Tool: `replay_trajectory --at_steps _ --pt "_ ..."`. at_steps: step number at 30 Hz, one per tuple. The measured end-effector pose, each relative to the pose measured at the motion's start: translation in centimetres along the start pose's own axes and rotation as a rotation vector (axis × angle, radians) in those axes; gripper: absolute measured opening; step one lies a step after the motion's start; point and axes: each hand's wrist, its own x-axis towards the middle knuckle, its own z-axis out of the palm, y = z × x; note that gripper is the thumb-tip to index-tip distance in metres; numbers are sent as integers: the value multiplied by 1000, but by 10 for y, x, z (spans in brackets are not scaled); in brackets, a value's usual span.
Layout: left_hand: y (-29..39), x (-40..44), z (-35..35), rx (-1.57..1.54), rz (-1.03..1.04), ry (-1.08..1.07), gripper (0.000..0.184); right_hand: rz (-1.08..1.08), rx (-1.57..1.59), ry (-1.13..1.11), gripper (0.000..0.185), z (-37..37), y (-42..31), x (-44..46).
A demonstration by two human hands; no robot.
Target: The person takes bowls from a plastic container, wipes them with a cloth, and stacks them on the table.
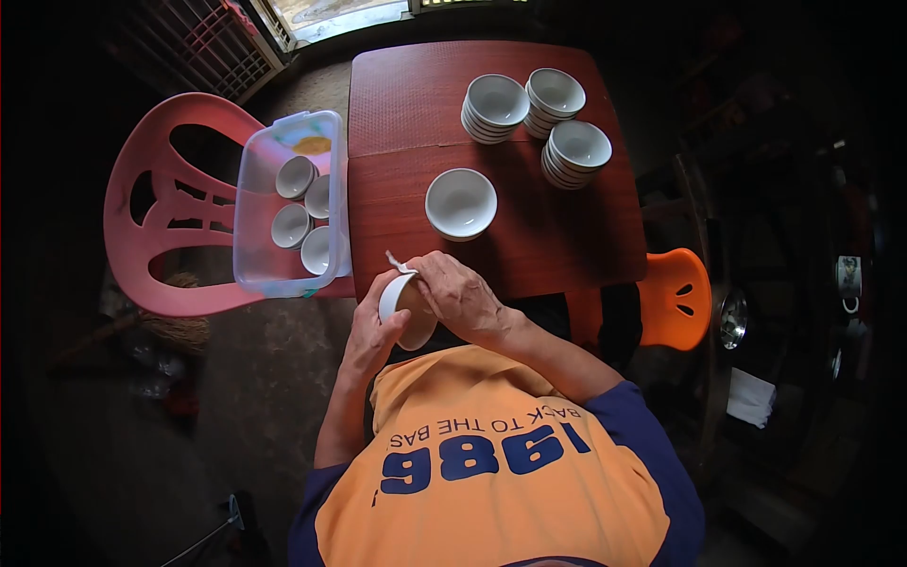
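Holding one bowl (418,329) in both hands, tipped on its side, just off the near edge of the table (392,213) and right by the shirt (510,501). Cupping it snugly with the left hand (370,331), and closing the right hand (463,298) over the rim, with a bit of white cloth (401,266) poking out past the fingertips (could be tissue, can't tell).

Counting the rest: one lone bowl (461,203) upright near the middle of the table, plus three stacks (496,106) at the far right, all mouth up. Looks like several deep each, can't get an exact number. Also one tub (257,203) with four piles or singles of small bowls (291,227), at least one doubled up. Two chairs too: a pink chair (134,250) under the tub and an orange chair (682,298) at the right.

Pretty tight on the left, with the tub right beside the table edge. Close to the right edge at the nearest stack. Lots of open tabletop left of the lone bowl, not much between the stacks.

Dark red top, seam running across, some shine. Dim room, dark patchy floor (269,378), lattice gate (203,47) far left, bright opening (335,19) beyond the table.
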Motion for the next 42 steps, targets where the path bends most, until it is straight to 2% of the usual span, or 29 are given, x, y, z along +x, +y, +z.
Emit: replay_trajectory --at_steps 1,3,4,6,8,10,11,14,15,16,18,21,23,25,29,31,34,37,40,42 --pt "0 -1 2 -75 60 47 70 -2 -1 2 15 1 2 -2" --pt "0 2 4 -180 191 137 73 273 274 -44 16 7 6 -12" --pt "2 2 6 -179 193 136 73 496 460 -169 19 4 4 -13" --pt "9 2 14 -198 233 276 81 557 543 -138 21 -3 -4 -13" --pt "1 5 15 -258 262 259 73 630 591 -89 23 -9 -3 -12" --pt "-4 7 8 80 159 324 49 493 487 65 21 -13 2 -14" --pt "-3 10 6 463 349 358 24 438 346 125 17 -17 3 -15" --pt "8 21 10 634 361 442 28 378 342 200 9 -27 1 -21" --pt "16 27 11 617 299 448 29 492 602 192 15 -33 -1 -25" --pt "23 34 9 601 235 455 31 539 653 238 19 -38 0 -32" --pt "25 53 9 563 234 467 35 624 785 332 24 -45 11 -46" --pt "31 84 14 507 122 359 45 748 910 423 27 -43 30 -65" --pt "31 101 22 540 157 313 46 765 905 462 27 -41 40 -77" --pt "27 111 29 574 188 269 48 763 873 408 26 -37 50 -90" --pt "18 120 31 649 143 273 49 773 873 443 27 -31 55 -102" --pt "16 122 31 669 130 265 49 821 788 374 28 -27 59 -104" --pt "12 121 31 689 148 255 49 845 876 432 29 -24 61 -100" --pt "11 120 31 668 158 241 50 796 758 400 31 -19 73 -98" --pt "10 121 28 562 160 217 48 791 793 319 34 -18 82 -93" --pt "3 130 20 731 -90 245 54 796 858 371 37 0 98 -90"
